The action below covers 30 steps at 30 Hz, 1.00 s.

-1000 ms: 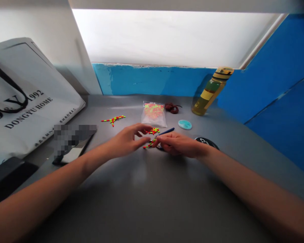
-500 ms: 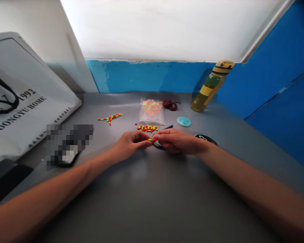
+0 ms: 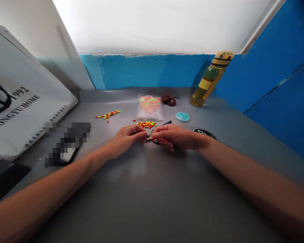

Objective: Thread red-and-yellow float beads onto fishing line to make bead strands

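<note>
Pinching a small object (image 3: 148,138) between left hand (image 3: 126,138) and right hand (image 3: 173,136); beads (image 3: 146,124) just beyond.

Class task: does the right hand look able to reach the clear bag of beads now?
Probably yes: only a blue-handled tool lies between the right hand and the clear bag of beads, though the hand pinches a small item.

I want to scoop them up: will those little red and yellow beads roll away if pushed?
Probably: the beads look smooth and oval, so they may roll. The shiny grey table could let them slide. They look light; a small push might scatter them.
</note>
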Available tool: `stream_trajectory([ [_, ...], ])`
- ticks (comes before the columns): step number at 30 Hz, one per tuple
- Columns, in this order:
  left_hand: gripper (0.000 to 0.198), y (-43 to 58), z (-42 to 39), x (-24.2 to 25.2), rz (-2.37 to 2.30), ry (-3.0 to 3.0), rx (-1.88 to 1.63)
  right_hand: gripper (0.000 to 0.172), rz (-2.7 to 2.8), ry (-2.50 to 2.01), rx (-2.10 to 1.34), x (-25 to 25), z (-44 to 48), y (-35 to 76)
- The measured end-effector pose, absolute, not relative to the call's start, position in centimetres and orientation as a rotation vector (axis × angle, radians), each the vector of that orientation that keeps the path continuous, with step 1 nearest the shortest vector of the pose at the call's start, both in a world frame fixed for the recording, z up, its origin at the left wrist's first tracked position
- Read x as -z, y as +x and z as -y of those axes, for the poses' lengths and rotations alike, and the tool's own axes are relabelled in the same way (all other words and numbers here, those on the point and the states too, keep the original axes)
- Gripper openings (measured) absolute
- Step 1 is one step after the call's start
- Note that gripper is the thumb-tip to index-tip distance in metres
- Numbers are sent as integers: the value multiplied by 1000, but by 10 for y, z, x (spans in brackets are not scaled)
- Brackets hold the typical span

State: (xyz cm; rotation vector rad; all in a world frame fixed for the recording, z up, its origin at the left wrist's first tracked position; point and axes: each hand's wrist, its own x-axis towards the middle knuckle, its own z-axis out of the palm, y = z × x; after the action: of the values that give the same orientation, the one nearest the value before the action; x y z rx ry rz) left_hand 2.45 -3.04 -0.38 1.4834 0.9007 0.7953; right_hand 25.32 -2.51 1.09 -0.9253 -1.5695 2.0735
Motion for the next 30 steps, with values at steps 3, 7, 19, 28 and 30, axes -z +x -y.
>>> stream_trajectory([
  [3,24,24,30,2,-896,1481,-755,20,1558,-945,-2089,-10,23,253],
  [7,24,24,28,0,-884,1469,-736,16,1549,-973,-2109,-8,20,254],
  [19,22,21,22,5,-839,1382,-752,5,1544,-912,-2137,-7,19,256],
  [28,22,19,19,5,-819,1374,-763,27,1544,-867,-2193,-6,17,257],
  [30,22,18,19,5,-809,1376,-763,33,1538,-826,-2211,-8,18,258],
])
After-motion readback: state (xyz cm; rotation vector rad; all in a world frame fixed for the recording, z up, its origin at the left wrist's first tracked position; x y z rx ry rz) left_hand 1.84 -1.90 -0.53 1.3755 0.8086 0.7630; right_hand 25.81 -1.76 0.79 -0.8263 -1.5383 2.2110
